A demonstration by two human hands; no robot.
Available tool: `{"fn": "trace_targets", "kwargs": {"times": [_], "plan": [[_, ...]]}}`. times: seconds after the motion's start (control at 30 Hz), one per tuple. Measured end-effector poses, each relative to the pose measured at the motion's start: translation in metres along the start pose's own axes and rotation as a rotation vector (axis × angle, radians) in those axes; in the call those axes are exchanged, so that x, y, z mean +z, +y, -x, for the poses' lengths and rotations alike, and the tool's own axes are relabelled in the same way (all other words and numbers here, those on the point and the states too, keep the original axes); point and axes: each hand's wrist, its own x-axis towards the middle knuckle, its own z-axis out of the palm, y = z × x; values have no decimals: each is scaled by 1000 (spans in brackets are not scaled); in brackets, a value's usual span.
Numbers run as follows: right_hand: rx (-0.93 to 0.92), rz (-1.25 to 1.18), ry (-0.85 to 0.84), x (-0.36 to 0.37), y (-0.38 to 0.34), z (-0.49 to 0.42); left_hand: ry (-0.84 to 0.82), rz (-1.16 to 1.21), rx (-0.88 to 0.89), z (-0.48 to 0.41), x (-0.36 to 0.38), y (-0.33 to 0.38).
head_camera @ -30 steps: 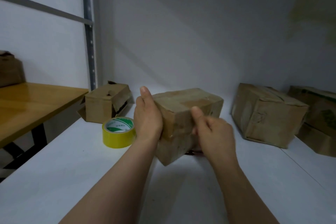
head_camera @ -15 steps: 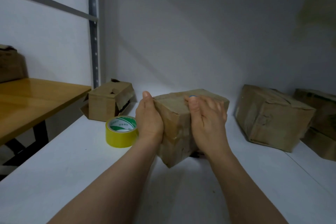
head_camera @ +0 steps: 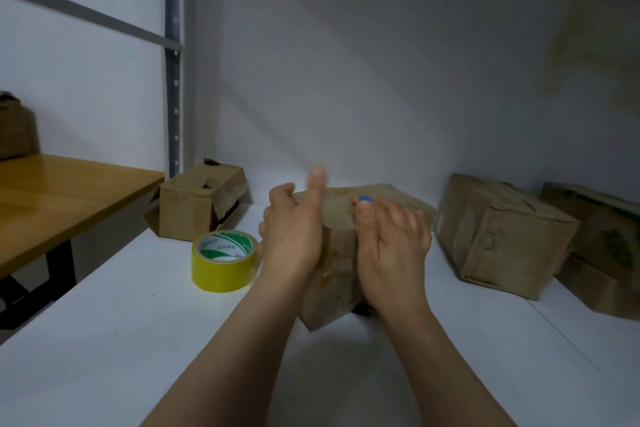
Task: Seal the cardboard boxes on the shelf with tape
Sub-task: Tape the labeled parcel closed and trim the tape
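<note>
A small brown cardboard box [head_camera: 337, 253] stands on the white shelf [head_camera: 138, 340] in the middle of the view, one corner turned toward me. My left hand [head_camera: 291, 236] presses flat against its left face, thumb raised and blurred above the top edge. My right hand [head_camera: 391, 246] lies on the box's near right face, fingers spread over the top edge; a small blue spot shows at the thumb tip. A roll of yellow tape [head_camera: 224, 260] lies flat just left of my left hand.
A torn open box [head_camera: 197, 204] sits at the back left by the shelf's upright post [head_camera: 172, 80]. Two more boxes, one crumpled [head_camera: 498, 236] and one with green print [head_camera: 602, 246], stand at the right. A wooden table [head_camera: 52, 198] lies beyond the shelf's left edge.
My right hand has moved from the front corner up onto the box's top edge. My left thumb has lifted off the box. The view has shifted slightly.
</note>
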Motion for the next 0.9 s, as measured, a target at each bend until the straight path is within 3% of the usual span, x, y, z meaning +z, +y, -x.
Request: {"fn": "trace_targets", "kwargs": {"times": [0.13,0.27,0.37,0.53,0.77,0.9], "plan": [[27,-176,39,-9,3,2,-145,81,-47,3,-1,3],[299,-273,203,-30,23,2,-325,267,-164,-3,-16,5],[443,-333,140,-42,36,2,-419,278,-206,-1,-20,14],[492,-419,170,-46,32,8,-482,-196,-249,-27,-22,58],[460,-337,174,-43,19,10,-496,-1070,-23,-46,18,72],[739,-832,144,-46,43,0,-522,-1172,47,-51,19,65]]}}
